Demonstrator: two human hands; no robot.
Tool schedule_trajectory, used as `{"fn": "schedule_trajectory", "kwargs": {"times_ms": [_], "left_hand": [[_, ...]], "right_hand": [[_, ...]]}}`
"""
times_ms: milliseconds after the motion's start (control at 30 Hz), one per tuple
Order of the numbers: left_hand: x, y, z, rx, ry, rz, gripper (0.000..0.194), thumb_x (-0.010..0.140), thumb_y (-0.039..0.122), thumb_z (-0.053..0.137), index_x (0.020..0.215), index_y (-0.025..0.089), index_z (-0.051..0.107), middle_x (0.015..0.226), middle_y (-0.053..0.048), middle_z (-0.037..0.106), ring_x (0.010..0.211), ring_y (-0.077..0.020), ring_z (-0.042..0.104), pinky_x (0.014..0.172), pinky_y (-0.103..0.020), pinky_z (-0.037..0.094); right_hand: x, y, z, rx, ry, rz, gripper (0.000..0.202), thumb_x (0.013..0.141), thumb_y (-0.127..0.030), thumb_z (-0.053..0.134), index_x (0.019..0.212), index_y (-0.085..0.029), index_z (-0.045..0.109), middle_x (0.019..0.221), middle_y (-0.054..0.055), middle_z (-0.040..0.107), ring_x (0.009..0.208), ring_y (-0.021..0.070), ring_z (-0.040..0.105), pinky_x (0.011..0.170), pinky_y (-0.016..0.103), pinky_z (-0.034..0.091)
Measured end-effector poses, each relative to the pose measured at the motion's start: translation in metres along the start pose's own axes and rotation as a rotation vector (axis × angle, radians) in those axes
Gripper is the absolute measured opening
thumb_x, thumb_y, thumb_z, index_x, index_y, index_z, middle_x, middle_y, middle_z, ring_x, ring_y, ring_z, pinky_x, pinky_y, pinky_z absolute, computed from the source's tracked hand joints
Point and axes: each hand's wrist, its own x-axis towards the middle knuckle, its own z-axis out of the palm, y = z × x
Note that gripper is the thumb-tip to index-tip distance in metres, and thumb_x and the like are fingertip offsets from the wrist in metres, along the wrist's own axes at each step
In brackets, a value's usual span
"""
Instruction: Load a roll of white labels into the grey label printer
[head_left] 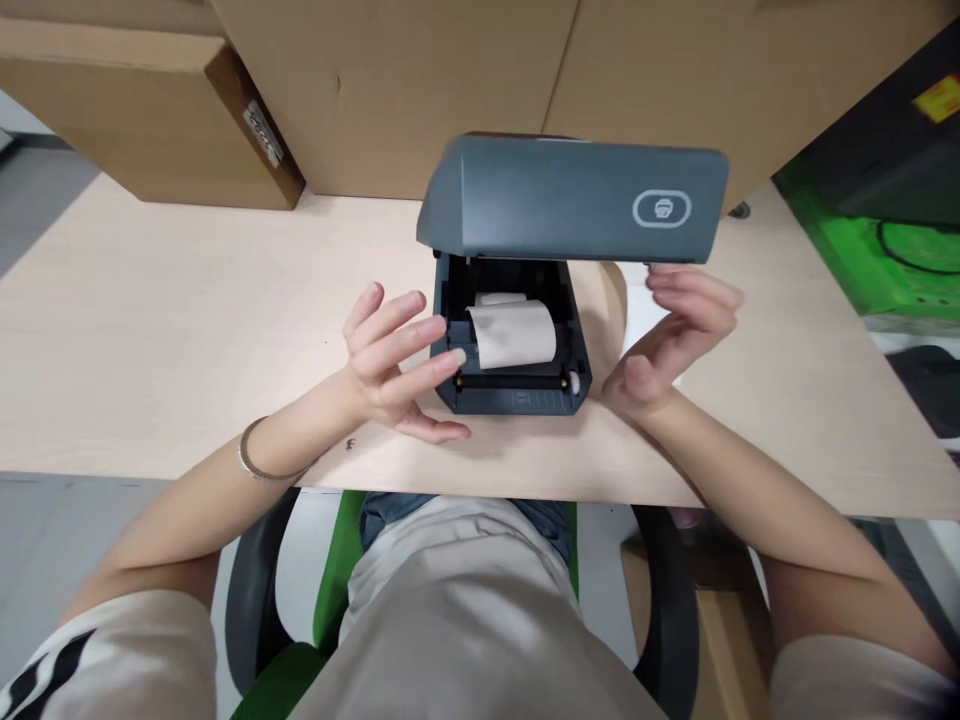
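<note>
A dark grey label printer (514, 400) stands on the table with its lid (555, 200) raised; a printer icon marks the lid's right part. Inside, a white paper roll (516, 335) has its strip curving toward the front over the black roller (514, 382). My left hand (397, 365) is open, fingers spread, at the printer's left wall, with fingertips over the edge near the paper. To the right of the printer, my right hand (675, 335) has bent fingers and a thumb held apart. Its fingertips are just under the lid's lower edge; whether they touch it I cannot tell.
Large cardboard panels (420, 90) rise behind the printer, and a cardboard box (172, 120) stands at the back left. A white item (640, 305) lies partly hidden behind my right hand. Black and green objects (900, 250) are at the right edge.
</note>
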Motion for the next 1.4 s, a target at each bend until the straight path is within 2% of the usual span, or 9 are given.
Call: {"fn": "schedule_trajectory", "kwargs": {"times_ms": [67,167,300,567,700,833,967,1200,1400], "left_hand": [[0.004,-0.002,0.002,0.037,0.131,0.120,0.064,0.084,0.089,0.052,0.124,0.039,0.057,0.118,-0.001,0.060,0.128,-0.0319,0.060,0.123,-0.062,0.037],[0.016,-0.003,0.002,0.127,0.263,0.237,0.044,0.095,0.068,0.051,0.121,0.033,0.059,0.108,-0.002,0.062,0.105,-0.0241,0.067,0.104,-0.051,0.054],[0.023,-0.007,-0.004,0.111,0.141,0.188,0.048,0.099,0.063,0.047,0.135,0.032,0.054,0.111,-0.004,0.067,0.098,-0.0242,0.070,0.085,-0.046,0.061],[0.018,-0.006,-0.008,0.066,-0.071,-0.041,0.058,0.100,0.074,0.040,0.147,0.042,0.046,0.149,-0.003,0.060,0.146,-0.0383,0.055,0.120,-0.068,0.043],[0.021,-0.002,-0.007,0.093,-0.191,-0.099,0.054,0.105,0.063,0.038,0.151,0.037,0.044,0.156,-0.006,0.056,0.151,-0.0369,0.050,0.122,-0.065,0.041],[0.024,-0.002,-0.004,0.058,-0.243,-0.073,0.046,0.107,0.051,0.040,0.146,0.029,0.052,0.149,-0.010,0.063,0.148,-0.0338,0.052,0.121,-0.059,0.043],[0.024,-0.004,-0.003,0.008,-0.292,-0.078,0.046,0.107,0.049,0.040,0.144,0.026,0.055,0.149,-0.011,0.065,0.150,-0.0341,0.051,0.122,-0.057,0.042],[0.021,-0.008,0.000,-0.064,-0.338,-0.110,0.052,0.108,0.054,0.035,0.147,0.025,0.053,0.159,-0.015,0.055,0.154,-0.0357,0.043,0.126,-0.064,0.037],[0.017,-0.011,0.002,-0.129,-0.421,-0.111,0.052,0.108,0.051,0.028,0.135,0.028,0.066,0.159,-0.013,0.055,0.153,-0.0355,0.042,0.126,-0.067,0.035]], "right_hand": [[0.001,-0.005,0.001,-0.037,0.128,-0.067,0.065,0.091,-0.079,0.024,0.127,-0.034,0.054,0.119,0.011,0.058,0.123,0.0399,0.061,0.108,0.069,0.047],[0.004,-0.012,-0.002,-0.109,-0.037,-0.047,0.049,0.101,-0.059,0.030,0.130,-0.032,0.058,0.124,0.012,0.066,0.123,0.0370,0.064,0.105,0.063,0.051],[0.007,-0.014,-0.006,-0.063,-0.149,-0.083,0.052,0.103,-0.055,0.033,0.147,-0.033,0.051,0.149,0.011,0.062,0.138,0.0368,0.058,0.114,0.064,0.047],[0.044,-0.016,-0.016,0.006,-0.237,-0.286,0.069,0.098,-0.058,0.052,0.161,-0.035,0.037,0.165,0.011,0.051,0.153,0.0352,0.047,0.124,0.060,0.042],[0.075,-0.015,-0.018,-0.040,-0.370,-0.175,0.072,0.098,-0.069,0.046,0.160,-0.033,0.041,0.173,0.008,0.040,0.160,0.0352,0.036,0.130,0.061,0.034],[0.095,-0.023,-0.015,-0.167,-0.476,-0.032,0.047,0.100,-0.051,0.054,0.138,-0.027,0.065,0.147,0.011,0.067,0.139,0.0351,0.061,0.120,0.059,0.047],[0.105,-0.034,-0.006,-0.168,-0.606,-0.029,0.051,0.094,-0.039,0.062,0.143,-0.023,0.064,0.147,0.010,0.068,0.134,0.0347,0.064,0.114,0.055,0.053],[0.127,-0.031,-0.001,0.040,-0.554,0.091,0.021,0.089,-0.044,0.069,0.091,-0.026,0.080,0.103,0.004,0.084,0.104,0.0297,0.077,0.097,0.045,0.062],[0.163,-0.020,0.014,0.329,-0.458,0.334,0.023,0.082,-0.046,0.077,0.069,-0.027,0.076,0.062,0.001,0.074,0.067,0.0258,0.076,0.078,0.045,0.066]]}}
